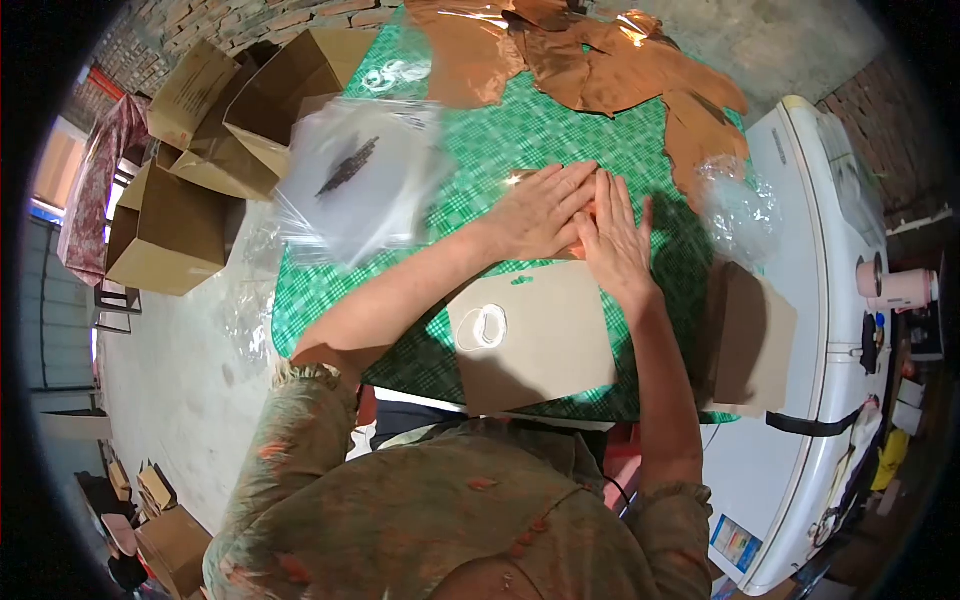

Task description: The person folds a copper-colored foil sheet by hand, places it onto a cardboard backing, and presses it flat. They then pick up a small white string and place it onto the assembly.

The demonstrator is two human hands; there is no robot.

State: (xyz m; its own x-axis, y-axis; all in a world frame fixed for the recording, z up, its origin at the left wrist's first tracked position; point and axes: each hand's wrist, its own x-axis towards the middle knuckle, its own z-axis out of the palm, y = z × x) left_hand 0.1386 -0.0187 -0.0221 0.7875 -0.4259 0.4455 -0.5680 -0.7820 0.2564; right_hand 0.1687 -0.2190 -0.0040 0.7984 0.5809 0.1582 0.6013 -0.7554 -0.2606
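Both hands lie flat and side by side on a shiny copper-coloured sheet (570, 253), mostly hidden beneath them. My left hand (545, 212) has its fingers stretched out toward the right. Next to it, my right hand (617, 235) points away from me, fingers extended and thumb against the left hand. Just in front of my body, a grey-brown cardboard piece (550, 340) rests on the green checked tablecloth (480, 145), with a white ring-shaped loop (490, 326) and a small green mark on it.
Clear plastic sleeves (370, 190) are stacked at left. Copper-brown sheets (610, 65) cover the far edge. Crumpled clear plastic (740, 210) and more cardboard (757, 340) lie at right, beside a white appliance (800, 250). Open boxes (170, 235) stand left of the table.
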